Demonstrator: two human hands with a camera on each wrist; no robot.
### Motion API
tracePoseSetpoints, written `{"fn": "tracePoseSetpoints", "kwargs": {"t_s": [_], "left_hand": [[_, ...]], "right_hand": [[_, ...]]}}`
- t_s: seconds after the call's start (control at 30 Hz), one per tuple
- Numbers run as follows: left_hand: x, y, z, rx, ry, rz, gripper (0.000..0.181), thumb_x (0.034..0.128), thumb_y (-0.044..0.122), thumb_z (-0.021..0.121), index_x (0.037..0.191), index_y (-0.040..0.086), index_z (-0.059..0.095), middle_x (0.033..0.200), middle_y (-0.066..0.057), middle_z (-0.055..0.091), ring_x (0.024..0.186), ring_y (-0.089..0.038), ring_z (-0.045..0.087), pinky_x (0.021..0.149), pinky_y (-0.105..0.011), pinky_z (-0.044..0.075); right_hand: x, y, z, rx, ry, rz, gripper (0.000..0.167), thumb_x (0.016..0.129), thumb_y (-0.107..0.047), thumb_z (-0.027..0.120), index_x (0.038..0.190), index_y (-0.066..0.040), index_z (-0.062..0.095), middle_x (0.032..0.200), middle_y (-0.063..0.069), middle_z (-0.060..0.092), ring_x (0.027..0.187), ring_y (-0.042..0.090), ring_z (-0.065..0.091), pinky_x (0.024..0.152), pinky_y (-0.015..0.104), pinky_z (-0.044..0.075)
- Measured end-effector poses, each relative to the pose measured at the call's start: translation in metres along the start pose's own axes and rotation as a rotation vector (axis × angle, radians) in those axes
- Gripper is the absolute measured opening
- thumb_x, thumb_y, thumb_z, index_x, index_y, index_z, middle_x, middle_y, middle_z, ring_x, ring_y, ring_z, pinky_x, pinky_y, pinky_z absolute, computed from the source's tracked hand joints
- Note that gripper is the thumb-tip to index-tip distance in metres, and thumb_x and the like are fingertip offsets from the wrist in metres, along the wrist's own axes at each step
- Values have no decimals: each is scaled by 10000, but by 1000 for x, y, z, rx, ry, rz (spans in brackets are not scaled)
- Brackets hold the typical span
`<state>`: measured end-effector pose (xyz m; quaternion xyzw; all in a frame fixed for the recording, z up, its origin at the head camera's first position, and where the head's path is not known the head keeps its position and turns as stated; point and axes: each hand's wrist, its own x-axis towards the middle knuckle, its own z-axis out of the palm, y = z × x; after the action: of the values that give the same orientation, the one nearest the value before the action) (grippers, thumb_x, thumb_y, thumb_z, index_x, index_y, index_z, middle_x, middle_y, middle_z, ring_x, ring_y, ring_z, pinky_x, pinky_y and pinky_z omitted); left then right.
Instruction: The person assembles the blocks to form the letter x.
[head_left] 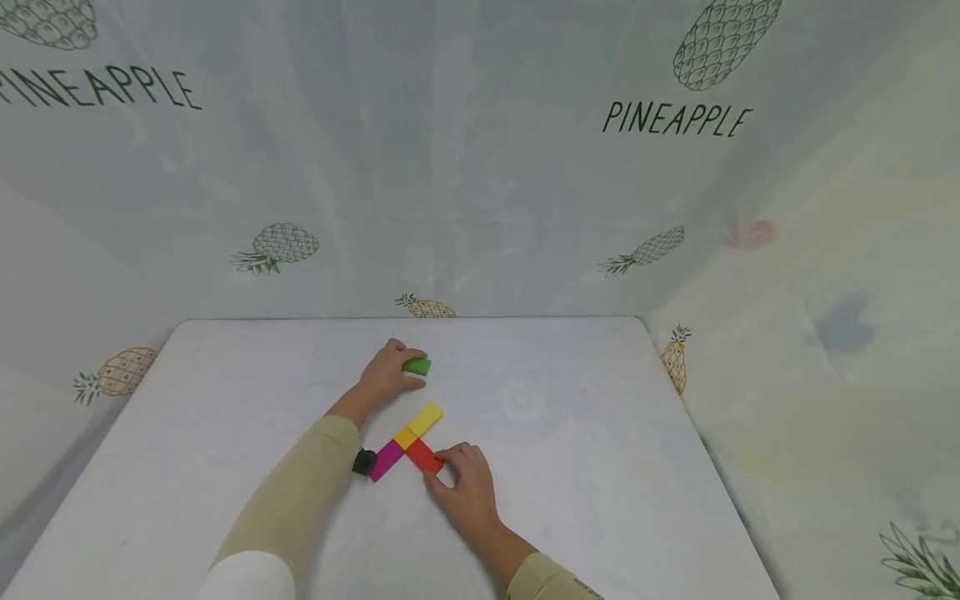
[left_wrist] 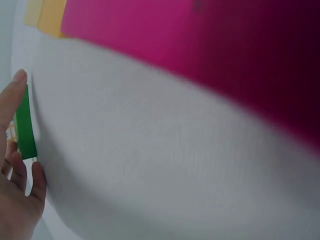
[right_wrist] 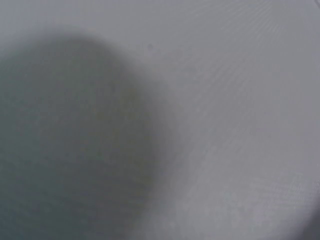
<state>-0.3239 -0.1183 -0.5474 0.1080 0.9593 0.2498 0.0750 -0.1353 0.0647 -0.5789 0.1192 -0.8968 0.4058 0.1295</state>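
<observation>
My left hand [head_left: 387,371] holds a green block [head_left: 416,367] between thumb and fingers, toward the far side of the table. In the left wrist view the same green block [left_wrist: 26,122] stands between the thumb and fingertips. Nearer to me, a magenta block [head_left: 387,460], a small orange block [head_left: 406,438] and a yellow block [head_left: 426,419] lie in a slanting row. A red block [head_left: 424,457] branches off at the orange one, toward the right. With thumb and fingers, my right hand [head_left: 468,486] pinches the red block's near end. The right wrist view shows only blurred white surface and shadow.
The white table [head_left: 585,450] has a back edge against a hanging pineapple-print cloth [head_left: 465,167]. More cloth hangs at both sides. A small black object [head_left: 364,462] sits by the left sleeve, beside the magenta block.
</observation>
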Motion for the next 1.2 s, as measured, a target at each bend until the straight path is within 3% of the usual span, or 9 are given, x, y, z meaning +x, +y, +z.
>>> {"fn": "tracePoseSetpoints", "kwargs": {"t_s": [0.37,1.2], "left_hand": [[5,-1,4,-19,53,-16,427,853,276,768,1260,219,651,1261,-169,399,1094,-311,473,970,-470,422],[-3,2,-5,-22,39,-37,377,836,228,787,1194,229,669,1295,-156,405,1113,-323,486,975,-486,417]], "right_hand": [[3,0,0,-21,19,-35,206,810,-226,771,998,-167,714,906,-68,607,869,107,528,788,289,463],[0,3,3,-20,-3,-15,205,823,-248,756,1012,-182,713,898,-86,598,875,105,529,792,290,469]]}}
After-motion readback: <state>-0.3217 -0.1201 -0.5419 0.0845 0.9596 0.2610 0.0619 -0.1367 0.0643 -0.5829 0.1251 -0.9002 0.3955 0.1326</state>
